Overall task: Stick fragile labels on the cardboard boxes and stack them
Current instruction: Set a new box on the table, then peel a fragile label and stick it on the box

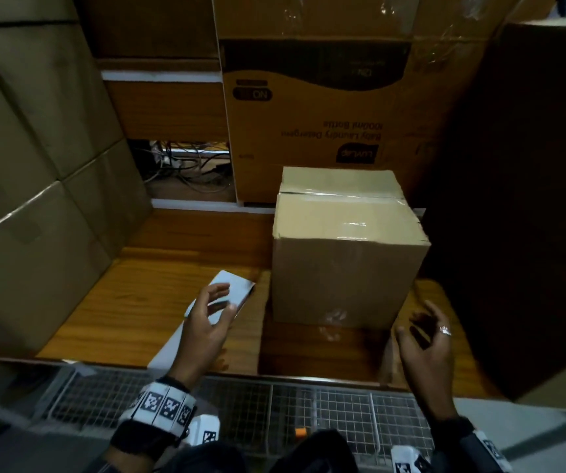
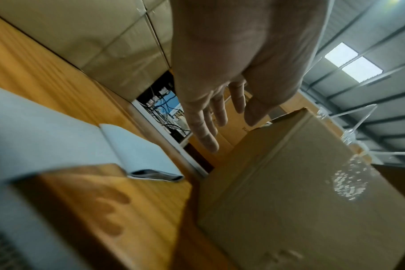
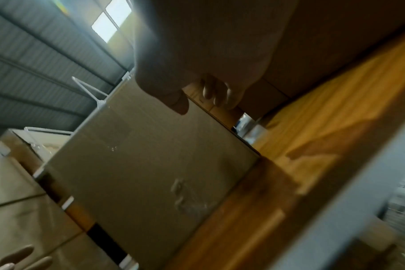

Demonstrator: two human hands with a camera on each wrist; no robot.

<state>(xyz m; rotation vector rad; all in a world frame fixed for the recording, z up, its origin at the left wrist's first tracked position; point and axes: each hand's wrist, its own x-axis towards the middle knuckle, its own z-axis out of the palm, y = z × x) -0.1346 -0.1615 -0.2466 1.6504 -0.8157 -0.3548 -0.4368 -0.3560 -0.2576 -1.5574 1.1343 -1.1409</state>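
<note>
Reaching forward in the head view, a person's left hand (image 1: 208, 322) and right hand (image 1: 426, 339) hover with fingers spread wide, holding nothing, on either side of a taped cardboard box (image 1: 346, 254). The box stands on a wooden table (image 1: 131, 312), right of centre, with a white label pad (image 1: 230, 290) lying just left of it, under the left hand. No label shows on the box's near face.

In the left wrist view, the fingers (image 2: 206, 131) are straight, apart from the box.

In the right wrist view, the picture is blurred; the hand looks empty and near the box's side. An uneven grip on the smooth tape might let the box slip. Tall cartons (image 1: 25, 165) wall the table in; a metal roof with skylights (image 2: 354, 62) is overhead.
</note>
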